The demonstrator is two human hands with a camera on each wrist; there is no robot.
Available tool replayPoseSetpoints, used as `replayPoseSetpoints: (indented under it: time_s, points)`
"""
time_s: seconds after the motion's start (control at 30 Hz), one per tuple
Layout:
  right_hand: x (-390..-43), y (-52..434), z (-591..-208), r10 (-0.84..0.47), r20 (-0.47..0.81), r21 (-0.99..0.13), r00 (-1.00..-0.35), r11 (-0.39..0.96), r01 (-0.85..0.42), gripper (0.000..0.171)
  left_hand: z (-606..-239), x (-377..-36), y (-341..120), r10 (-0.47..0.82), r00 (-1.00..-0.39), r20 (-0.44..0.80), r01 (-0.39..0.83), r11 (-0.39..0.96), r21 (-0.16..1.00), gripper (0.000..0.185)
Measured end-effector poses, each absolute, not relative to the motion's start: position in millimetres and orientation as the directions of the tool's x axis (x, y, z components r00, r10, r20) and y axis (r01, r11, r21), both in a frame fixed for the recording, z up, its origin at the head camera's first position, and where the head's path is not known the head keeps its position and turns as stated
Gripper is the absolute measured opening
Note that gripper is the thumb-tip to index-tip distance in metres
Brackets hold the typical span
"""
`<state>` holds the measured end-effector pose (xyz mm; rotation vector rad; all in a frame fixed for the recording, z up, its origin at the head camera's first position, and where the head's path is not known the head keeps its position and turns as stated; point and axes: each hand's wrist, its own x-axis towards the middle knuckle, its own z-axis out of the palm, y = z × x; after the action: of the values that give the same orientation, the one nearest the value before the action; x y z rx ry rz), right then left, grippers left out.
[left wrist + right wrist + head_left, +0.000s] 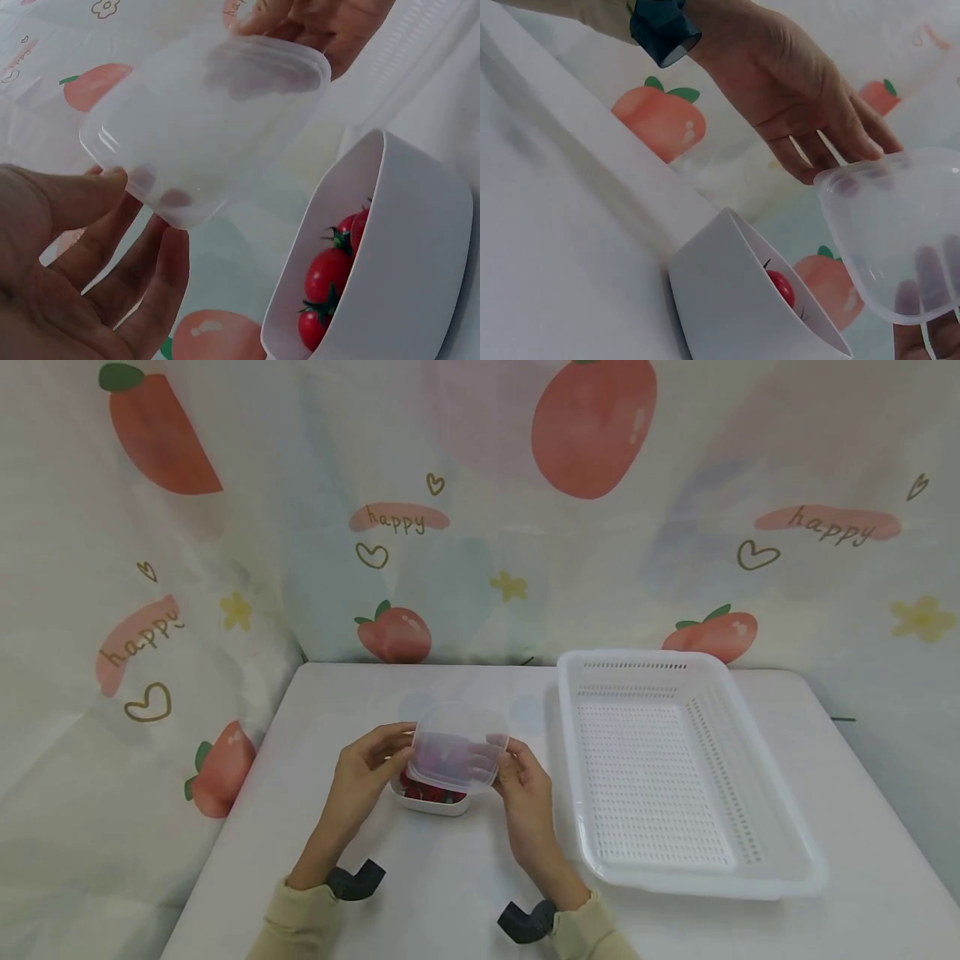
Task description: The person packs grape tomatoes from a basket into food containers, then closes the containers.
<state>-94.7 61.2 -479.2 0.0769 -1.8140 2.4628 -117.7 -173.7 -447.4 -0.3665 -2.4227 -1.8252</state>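
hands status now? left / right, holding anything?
Left hand: holds the clear lid by its left edge, thumb and fingertips pinching it.
Right hand: holds the lid's right edge, lifted above the white container of cherry tomatoes.

Clear plastic lid (457, 747): square, rounded corners, translucent, lifted off and tilted above the box, held at its left and right edges. White box (433, 802): small, square, open, sitting on the counter directly beneath; inside, red cherry tomatoes (326, 289) with green stems.
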Motion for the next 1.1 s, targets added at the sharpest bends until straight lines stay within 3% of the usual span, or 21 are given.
replayPoseSetpoints:
  time_s: [0.2,0.7,1.1]
  points:
    - [-90.8,60.7,-479.2,0.048,0.162,-0.967,-0.986,-0.189,-0.168,0.029,-453.1,-120.9,-182.2,0.166,-0.967,0.194,0.231,0.244,0.942,0.029]
    - [-90.8,54.9,-474.5,-0.008,0.108,-0.968,-0.994,-0.23,-0.103,0.033,-460.3,-110.5,-161.8,-0.014,-1.0,0.027,0.026,0.091,0.996,0.039]
    - [-92.9,54.7,-477.2,-0.069,0.183,-0.971,-0.981,-0.167,-0.169,0.031,-457.1,-108.5,-155.9,0.068,-0.986,0.155,0.157,0.016,0.988,0.053]
